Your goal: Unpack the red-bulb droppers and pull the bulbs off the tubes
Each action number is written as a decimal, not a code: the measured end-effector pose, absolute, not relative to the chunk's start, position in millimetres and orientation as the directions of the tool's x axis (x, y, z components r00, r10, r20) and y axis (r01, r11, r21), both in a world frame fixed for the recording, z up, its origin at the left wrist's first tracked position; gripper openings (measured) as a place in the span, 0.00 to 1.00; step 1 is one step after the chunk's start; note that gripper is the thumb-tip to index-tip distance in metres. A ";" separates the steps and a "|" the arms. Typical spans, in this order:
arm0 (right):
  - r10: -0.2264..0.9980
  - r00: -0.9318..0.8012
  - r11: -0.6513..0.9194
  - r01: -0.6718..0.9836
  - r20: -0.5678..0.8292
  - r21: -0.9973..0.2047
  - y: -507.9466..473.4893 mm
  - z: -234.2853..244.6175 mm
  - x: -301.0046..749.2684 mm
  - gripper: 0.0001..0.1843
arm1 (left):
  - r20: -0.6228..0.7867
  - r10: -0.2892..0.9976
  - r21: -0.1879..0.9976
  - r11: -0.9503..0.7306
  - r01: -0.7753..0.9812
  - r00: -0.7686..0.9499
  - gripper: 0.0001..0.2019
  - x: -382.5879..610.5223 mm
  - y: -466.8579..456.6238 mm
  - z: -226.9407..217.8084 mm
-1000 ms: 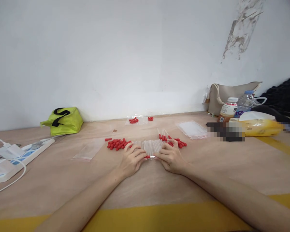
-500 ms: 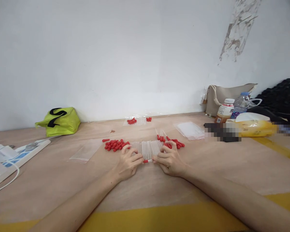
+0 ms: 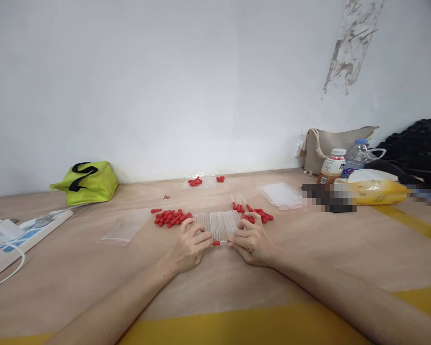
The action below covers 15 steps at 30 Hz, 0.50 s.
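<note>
A row of clear plastic tubes (image 3: pixel 219 223) lies side by side on the brown table. My left hand (image 3: pixel 189 245) and my right hand (image 3: pixel 251 241) rest at the row's two near ends, fingers curled. Between their fingertips sits one tube with a red cap (image 3: pixel 216 243), pinched from both sides. A heap of loose red caps (image 3: pixel 169 216) lies just left of the row. More red caps (image 3: pixel 258 213) lie to the right of it, behind my right hand.
An empty clear bag (image 3: pixel 126 226) lies left of the caps, more bags (image 3: pixel 280 195) to the right, and a bag with red caps (image 3: pixel 201 181) near the wall. A green pouch (image 3: pixel 86 181), power strip (image 3: pixel 28 230), bottles (image 3: pixel 332 165), beige bag (image 3: pixel 330 143).
Both hands stayed at the tube row; the view drifted slightly, so everything sits a little lower and to the left. The capped tube remains between the fingertips.
</note>
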State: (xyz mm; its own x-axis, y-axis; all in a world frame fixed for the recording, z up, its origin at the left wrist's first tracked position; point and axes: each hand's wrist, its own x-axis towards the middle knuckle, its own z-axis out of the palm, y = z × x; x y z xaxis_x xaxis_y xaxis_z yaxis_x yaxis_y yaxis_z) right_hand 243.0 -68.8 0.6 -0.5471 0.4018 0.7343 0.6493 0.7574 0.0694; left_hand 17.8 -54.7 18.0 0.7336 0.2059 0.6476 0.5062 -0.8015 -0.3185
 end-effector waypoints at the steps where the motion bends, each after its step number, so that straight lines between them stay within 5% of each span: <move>1: 0.406 -0.553 0.759 0.647 0.727 0.069 -69.2 1.1 242.8 0.11 | 0.647 0.208 -0.318 -0.801 0.507 0.734 0.11 18.2 -55.1 18.1; 9: 0.427 -0.581 0.777 0.627 0.693 0.047 -70.6 1.3 247.6 0.14 | 0.654 0.198 -0.318 -0.804 0.503 0.730 0.12 13.5 -53.6 16.5; 15: 0.504 -0.382 0.667 0.742 0.775 -0.068 -61.0 -4.0 277.2 0.13 | 0.740 0.268 -0.236 -0.756 0.610 0.617 0.14 -22.5 -44.8 13.3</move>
State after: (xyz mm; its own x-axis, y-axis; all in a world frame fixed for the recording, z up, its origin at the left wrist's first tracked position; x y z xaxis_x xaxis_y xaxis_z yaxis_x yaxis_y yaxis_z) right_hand 277.2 -61.0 -4.0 -0.3823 0.5036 0.7747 0.7419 0.6671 -0.0676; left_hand -22.5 -44.8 13.3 0.6175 0.2679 0.7396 0.6104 -0.7562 -0.2357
